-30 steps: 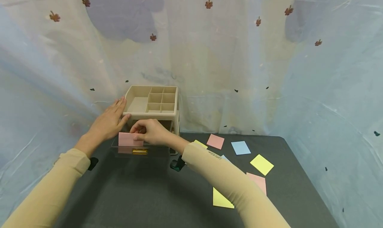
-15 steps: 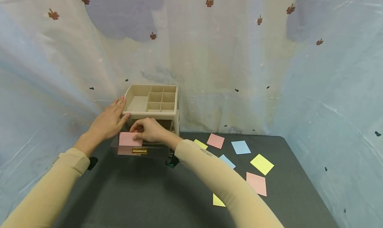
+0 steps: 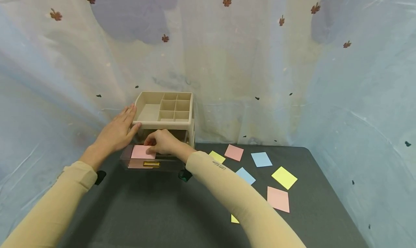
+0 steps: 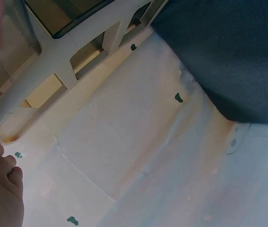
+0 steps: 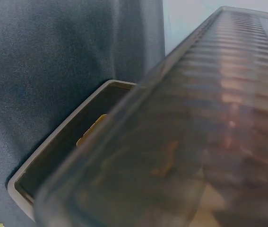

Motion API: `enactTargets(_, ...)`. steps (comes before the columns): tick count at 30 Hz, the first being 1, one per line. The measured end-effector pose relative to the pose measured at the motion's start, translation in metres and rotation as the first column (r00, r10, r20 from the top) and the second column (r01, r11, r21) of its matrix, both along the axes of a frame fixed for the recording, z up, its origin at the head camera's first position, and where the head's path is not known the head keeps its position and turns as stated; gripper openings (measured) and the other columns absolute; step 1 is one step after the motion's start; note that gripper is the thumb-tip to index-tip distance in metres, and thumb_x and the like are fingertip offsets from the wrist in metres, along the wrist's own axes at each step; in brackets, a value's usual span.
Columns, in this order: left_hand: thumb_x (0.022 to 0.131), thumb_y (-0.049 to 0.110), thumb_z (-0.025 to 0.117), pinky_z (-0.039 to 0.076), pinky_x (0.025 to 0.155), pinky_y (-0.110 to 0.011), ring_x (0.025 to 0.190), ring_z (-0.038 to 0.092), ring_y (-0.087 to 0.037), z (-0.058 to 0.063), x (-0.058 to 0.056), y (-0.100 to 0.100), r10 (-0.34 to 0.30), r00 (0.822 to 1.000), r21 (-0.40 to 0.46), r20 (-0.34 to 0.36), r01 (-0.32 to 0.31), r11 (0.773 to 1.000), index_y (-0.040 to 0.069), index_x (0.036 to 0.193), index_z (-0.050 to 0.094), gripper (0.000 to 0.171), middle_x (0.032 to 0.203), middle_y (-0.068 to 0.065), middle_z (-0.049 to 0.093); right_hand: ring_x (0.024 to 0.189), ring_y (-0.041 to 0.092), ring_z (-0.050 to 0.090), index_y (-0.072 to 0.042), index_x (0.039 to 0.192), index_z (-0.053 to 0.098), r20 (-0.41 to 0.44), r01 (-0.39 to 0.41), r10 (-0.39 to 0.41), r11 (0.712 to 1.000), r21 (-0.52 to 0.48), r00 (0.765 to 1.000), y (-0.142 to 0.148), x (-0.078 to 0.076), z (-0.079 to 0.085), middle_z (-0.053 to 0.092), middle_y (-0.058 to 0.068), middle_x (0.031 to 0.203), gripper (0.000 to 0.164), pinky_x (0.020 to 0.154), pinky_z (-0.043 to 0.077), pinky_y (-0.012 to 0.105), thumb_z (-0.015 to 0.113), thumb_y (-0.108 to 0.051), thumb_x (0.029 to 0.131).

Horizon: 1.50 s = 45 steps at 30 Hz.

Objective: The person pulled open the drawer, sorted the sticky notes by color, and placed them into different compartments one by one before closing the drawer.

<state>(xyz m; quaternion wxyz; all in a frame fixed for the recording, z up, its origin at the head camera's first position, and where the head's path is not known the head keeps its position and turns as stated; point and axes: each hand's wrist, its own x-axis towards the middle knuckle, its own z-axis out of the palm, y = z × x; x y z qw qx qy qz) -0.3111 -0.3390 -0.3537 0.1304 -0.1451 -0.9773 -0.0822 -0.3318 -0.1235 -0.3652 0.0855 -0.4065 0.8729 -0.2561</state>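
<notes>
A beige desktop organizer (image 3: 162, 125) with a compartmented top stands at the back left of the dark table. One smoky clear drawer (image 3: 172, 164) with a gold handle is pulled out at its front. My right hand (image 3: 165, 142) reaches over this drawer and pinches the right edge of a pink sticky note (image 3: 142, 152), thumb over its face. The note leans low within the drawer, its lower part showing through the drawer front. My left hand (image 3: 117, 131) rests along the organizer's left side, fingers straight, thumb at the front corner. In the right wrist view the drawer (image 5: 171, 142) hides the right fingers.
Several sticky notes lie on the table's right side, among them a blue note (image 3: 261, 159), a yellow note (image 3: 284, 178) and a pink note (image 3: 278, 199). My right forearm partly covers another yellow note (image 3: 234, 219). A patterned curtain (image 3: 227, 67) hangs behind the table.
The pink note in my right hand has tipped back and sunk lower in the drawer. My right forearm has shifted left, uncovering more of the blue and pink notes. The left hand stays put.
</notes>
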Motion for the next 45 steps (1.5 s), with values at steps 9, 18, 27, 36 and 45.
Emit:
enactTargets(9, 0.113, 0.048, 0.033, 0.017, 0.124, -0.067, 0.157, 0.011, -0.047, 0.001, 0.002, 0.002, 0.001, 1.000, -0.003, 0.000, -0.001, 1.000, -0.001, 0.166, 0.006, 0.077, 0.173, -0.020, 0.002, 0.084, 0.002, 0.067, -0.011, 0.120, 0.078, 0.021, -0.002, 0.000, 0.997, 0.072, 1.000, -0.001, 0.001, -0.003, 0.077, -0.004, 0.102, 0.026, 0.072, 0.052, 0.012, 0.077, -0.023, 0.097)
enactTargets(18, 0.113, 0.049, 0.031, 0.016, 0.124, -0.067, 0.158, 0.009, -0.045, 0.001, 0.003, 0.001, 0.005, 1.000, 0.007, 0.013, -0.005, 1.000, 0.000, 0.166, 0.003, 0.077, 0.174, -0.018, 0.000, 0.089, 0.003, 0.066, -0.012, 0.126, 0.076, 0.017, 0.003, -0.004, 0.997, 0.074, 1.000, -0.002, 0.002, -0.002, 0.076, -0.004, 0.107, 0.030, 0.074, 0.052, 0.013, 0.074, -0.027, 0.100)
enactTargets(27, 0.113, 0.048, 0.033, 0.015, 0.125, -0.066, 0.158, 0.009, -0.046, 0.002, 0.005, 0.002, -0.002, 1.000, 0.007, 0.013, 0.002, 1.000, -0.001, 0.166, 0.004, 0.078, 0.173, -0.020, 0.001, 0.099, 0.005, 0.068, -0.014, 0.130, 0.074, 0.042, 0.020, -0.019, 1.000, -0.012, 0.999, 0.004, 0.009, 0.005, 0.075, -0.005, 0.119, 0.032, 0.079, 0.053, 0.017, 0.060, -0.033, 0.108)
enactTargets(36, 0.113, 0.050, 0.033, 0.017, 0.123, -0.069, 0.157, 0.011, -0.047, -0.001, 0.004, 0.000, 0.011, 1.000, 0.019, 0.004, -0.011, 1.000, 0.001, 0.166, 0.003, 0.078, 0.173, -0.021, 0.004, 0.112, 0.007, 0.066, -0.015, 0.134, 0.072, 0.034, -0.009, 0.013, 0.993, -0.121, 0.999, 0.017, 0.019, 0.015, 0.072, -0.005, 0.125, 0.033, 0.087, 0.053, 0.016, 0.060, -0.031, 0.108)
enactTargets(45, 0.113, 0.050, 0.032, 0.017, 0.123, -0.069, 0.158, 0.009, -0.045, -0.001, 0.002, 0.000, -0.001, 1.000, 0.023, 0.009, 0.000, 1.000, 0.000, 0.166, 0.004, 0.078, 0.173, -0.022, 0.004, 0.104, 0.003, 0.064, -0.013, 0.134, 0.071, 0.046, -0.031, 0.046, 0.960, -0.277, 0.998, 0.041, 0.036, 0.025, 0.071, -0.002, 0.126, 0.030, 0.085, 0.052, 0.012, 0.062, -0.025, 0.107)
